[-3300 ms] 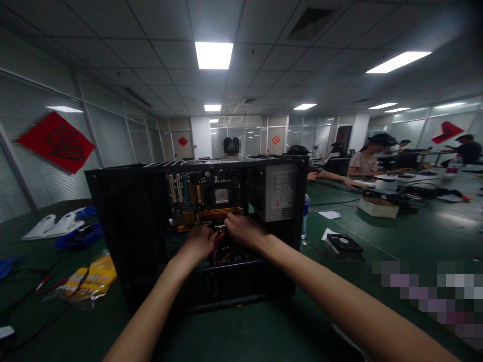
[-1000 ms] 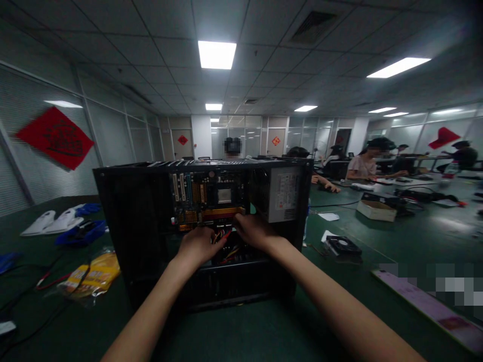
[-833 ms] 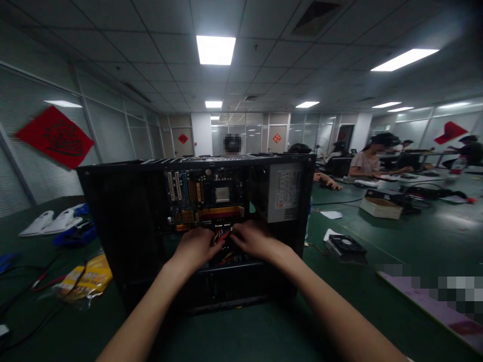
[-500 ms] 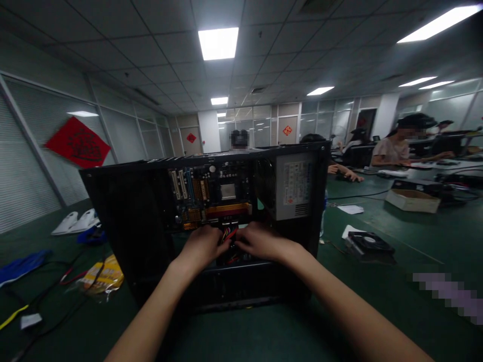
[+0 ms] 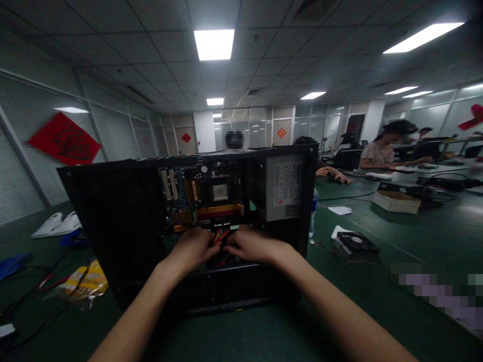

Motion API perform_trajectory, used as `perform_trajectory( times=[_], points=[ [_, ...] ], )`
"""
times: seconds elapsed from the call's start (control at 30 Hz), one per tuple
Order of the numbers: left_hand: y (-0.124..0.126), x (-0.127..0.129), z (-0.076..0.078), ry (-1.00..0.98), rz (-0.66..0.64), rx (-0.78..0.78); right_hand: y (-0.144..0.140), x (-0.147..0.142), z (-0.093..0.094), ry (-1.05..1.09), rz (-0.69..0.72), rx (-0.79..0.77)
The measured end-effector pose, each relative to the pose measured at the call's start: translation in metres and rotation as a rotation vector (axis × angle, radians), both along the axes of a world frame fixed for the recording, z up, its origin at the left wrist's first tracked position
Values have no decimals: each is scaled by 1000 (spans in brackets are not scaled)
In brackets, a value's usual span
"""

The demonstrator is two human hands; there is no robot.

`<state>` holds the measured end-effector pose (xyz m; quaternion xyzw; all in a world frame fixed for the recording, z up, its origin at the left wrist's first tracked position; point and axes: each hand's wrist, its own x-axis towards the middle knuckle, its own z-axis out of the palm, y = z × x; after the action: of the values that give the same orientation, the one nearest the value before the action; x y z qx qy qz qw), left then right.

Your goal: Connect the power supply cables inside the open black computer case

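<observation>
The red and yellow wires (image 5: 222,235) sit low in the open case (image 5: 113,221), just below the motherboard (image 5: 202,193). My left hand (image 5: 192,247) and right hand (image 5: 249,245) are close together, fingers curled around the wires. The power supply (image 5: 287,187) is beside them, the case on a green table (image 5: 377,281).

I count 1 open PC case (image 5: 113,221) w/ 1 motherboard (image 5: 199,198) and 1 power supply (image 5: 289,186) inside, plus 2 hands in it: my left hand (image 5: 190,247) and right hand (image 5: 251,245). On the table (image 5: 377,281): 1 loose fan (image 5: 356,243), 1 cardboard box (image 5: 396,202), 1 yellow packet (image 5: 85,284), 1 water bottle (image 5: 312,213). Approx. 5 ceiling lights lit up top.
</observation>
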<state>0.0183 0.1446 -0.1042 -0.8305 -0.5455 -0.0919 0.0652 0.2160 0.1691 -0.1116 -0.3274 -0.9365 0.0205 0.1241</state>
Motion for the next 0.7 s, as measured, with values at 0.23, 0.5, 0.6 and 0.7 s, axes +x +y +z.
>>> perform_trajectory(
  times=[0.23, 0.5, 0.6, 0.7],
  points=[
    [-2, 2, 4, 21, -74, -152, 5, 1, -5, 11, 57, -46],
    [-4, 5, 3, 73, 112, 36, 5, 2, -4, -130, -66, -213],
    [-7, 7, 6, 60, 126, 73, 2, 2, 0, -160, -89, -194],
    [-9, 8, 9, 11, 100, 44, 0, 1, 2, -240, -190, -229]
  ],
)
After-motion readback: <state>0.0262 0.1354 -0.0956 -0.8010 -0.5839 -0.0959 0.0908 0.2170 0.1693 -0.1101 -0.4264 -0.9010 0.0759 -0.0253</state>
